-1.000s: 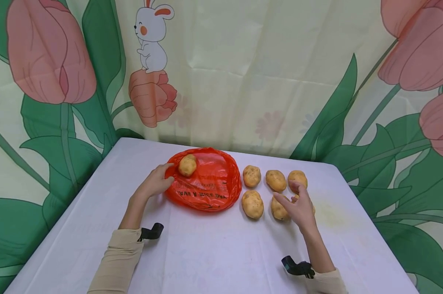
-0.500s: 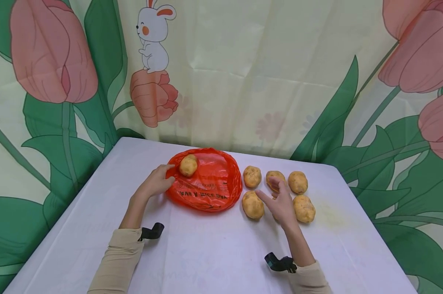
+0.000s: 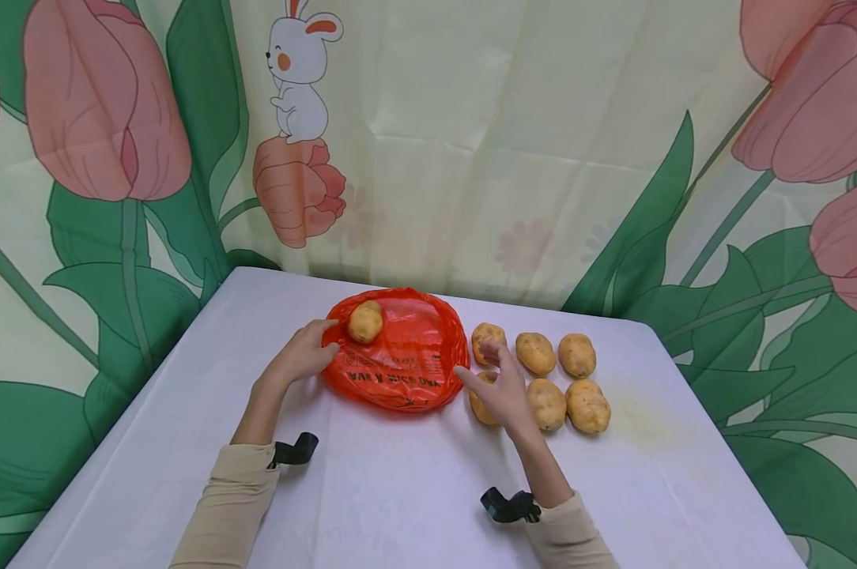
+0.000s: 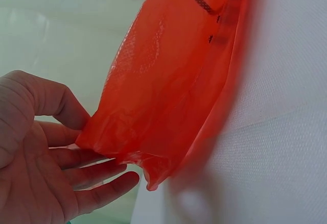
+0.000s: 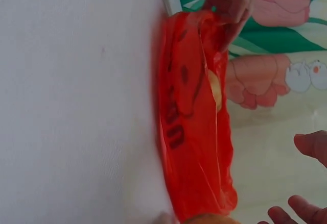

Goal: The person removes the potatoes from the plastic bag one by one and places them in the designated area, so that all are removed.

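Observation:
A red plastic bag (image 3: 407, 348) lies spread on the table with its rim raised in a ring and dark printing inside. One potato (image 3: 365, 322) is in its far left part. At the bag's left edge my left hand (image 3: 303, 353) pinches the rim between thumb and index finger, as the left wrist view shows; the other fingers (image 4: 104, 191) extend below the plastic. My right hand (image 3: 503, 395) hovers beside the bag's right rim, fingers spread and holding nothing. It partly covers a front potato (image 3: 480, 407) and a back potato (image 3: 487, 336).
More potatoes, among them one at the back right (image 3: 577, 356) and one at the front right (image 3: 588, 406), form two rows right of the bag. A white cloth (image 3: 400, 490) covers the table. Behind its far edge hangs a printed curtain (image 3: 436, 158).
My right hand has moved left from above the right-hand potatoes to the bag's right rim, uncovering them. My left hand stays at the bag's left edge.

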A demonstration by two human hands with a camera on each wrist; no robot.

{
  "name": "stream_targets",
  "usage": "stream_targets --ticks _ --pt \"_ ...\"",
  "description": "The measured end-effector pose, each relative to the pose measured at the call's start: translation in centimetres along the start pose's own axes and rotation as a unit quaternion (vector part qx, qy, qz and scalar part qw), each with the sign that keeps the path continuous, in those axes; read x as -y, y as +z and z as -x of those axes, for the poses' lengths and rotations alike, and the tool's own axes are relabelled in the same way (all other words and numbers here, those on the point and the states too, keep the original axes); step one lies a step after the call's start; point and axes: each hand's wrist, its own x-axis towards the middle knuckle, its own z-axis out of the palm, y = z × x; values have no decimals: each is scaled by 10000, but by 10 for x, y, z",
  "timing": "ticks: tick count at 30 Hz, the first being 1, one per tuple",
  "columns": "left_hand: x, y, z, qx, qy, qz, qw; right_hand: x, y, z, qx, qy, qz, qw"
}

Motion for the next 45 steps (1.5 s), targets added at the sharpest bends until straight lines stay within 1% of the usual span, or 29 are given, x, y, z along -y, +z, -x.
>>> stream_targets --ticks 5,10,14,21,26,30,35,38,45 --pt "-2 0 0 8 -22 14 10000 4 17 2 167 -83 -34 9998" --pt "-3 1 0 21 -77 26 10000 6 27 3 247 -128 -41 9996" --pt "-3 1 0 40 -186 75 9998 6 30 1 217 -193 -36 9996" --pt "-4 -1 1 29 -131 39 9999 11 33 0 237 -229 -139 9994" --pt "-3 0 2 24 -138 70 9999 15 39 -3 325 -389 -135 9986" --pt "-3 0 2 10 -129 94 9999 17 44 -4 390 -397 -197 9983" --pt "-4 0 2 -46 -95 99 9999 18 50 -5 429 -279 -262 9983" --pt "-5 0 2 -37 -91 102 9999 18 54 -7 445 -300 -239 9983" --pt "-8 0 3 43 -206 135 9997 20 64 -12 519 -421 -238 9975"
